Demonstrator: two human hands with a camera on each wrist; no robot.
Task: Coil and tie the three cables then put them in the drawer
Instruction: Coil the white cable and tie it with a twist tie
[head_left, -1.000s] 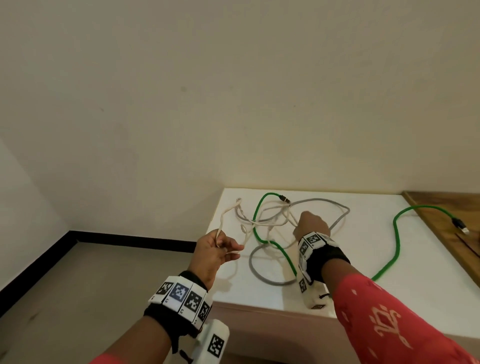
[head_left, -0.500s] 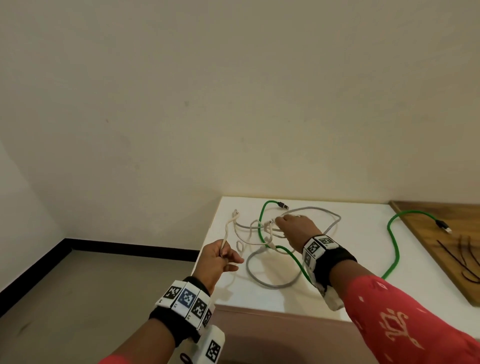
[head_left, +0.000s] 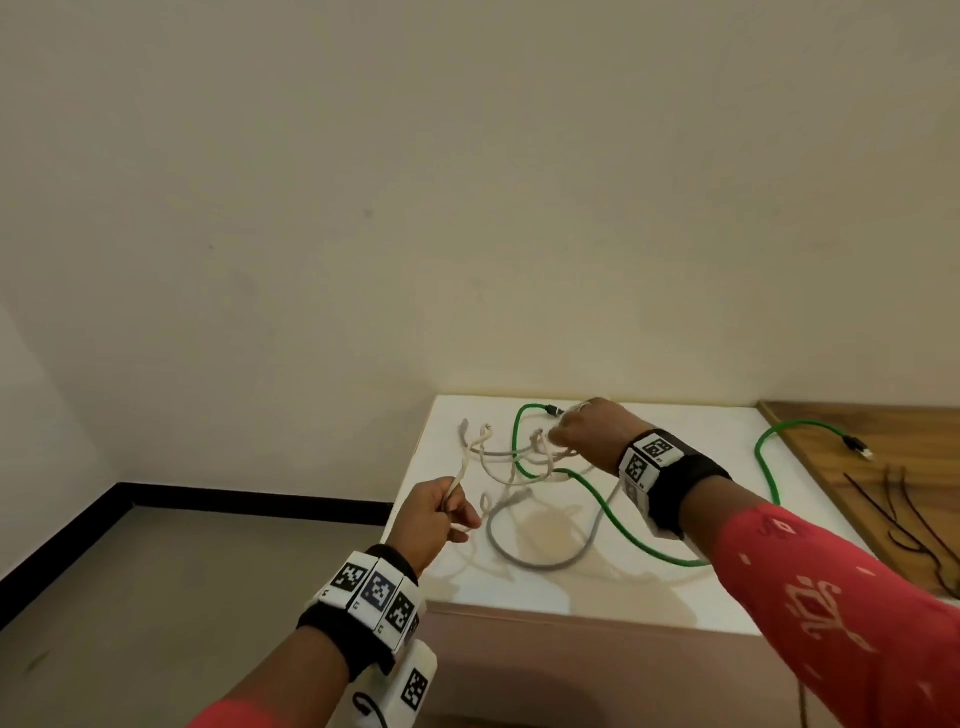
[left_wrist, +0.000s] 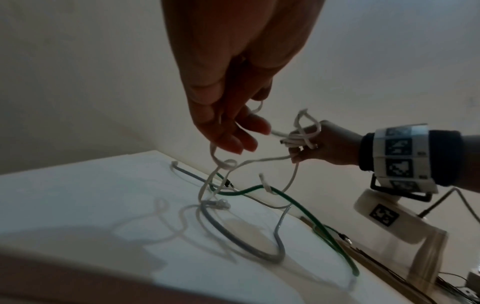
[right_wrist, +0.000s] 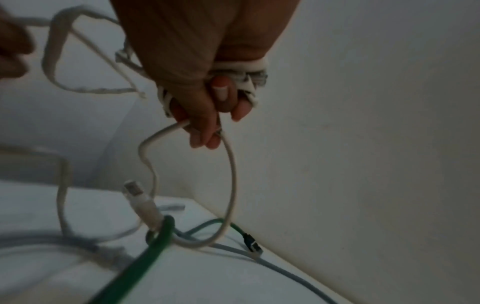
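Three cables lie tangled on a white tabletop (head_left: 675, 597): a white cable (head_left: 498, 457), a grey cable (head_left: 540, 564) in a loop and a green cable (head_left: 613, 512). My left hand (head_left: 434, 512) pinches one end of the white cable (left_wrist: 215, 152) above the table's left edge. My right hand (head_left: 592, 434) is raised over the far side of the table and grips several loops of the white cable (right_wrist: 233, 72), with more of it hanging below the fingers (right_wrist: 205, 131). The white cable's plug (right_wrist: 133, 190) hangs over the green cable (right_wrist: 145, 257).
A wooden board (head_left: 893, 467) lies at the table's right with thin black ties (head_left: 904, 519) and the green cable's black plug (head_left: 857, 447) on it. A cream wall stands right behind the table. Grey floor with a black skirting lies to the left.
My right hand has moved from the table's middle to its far side and lifted, gathering white cable loops. The left hand keeps its hold on the white end.
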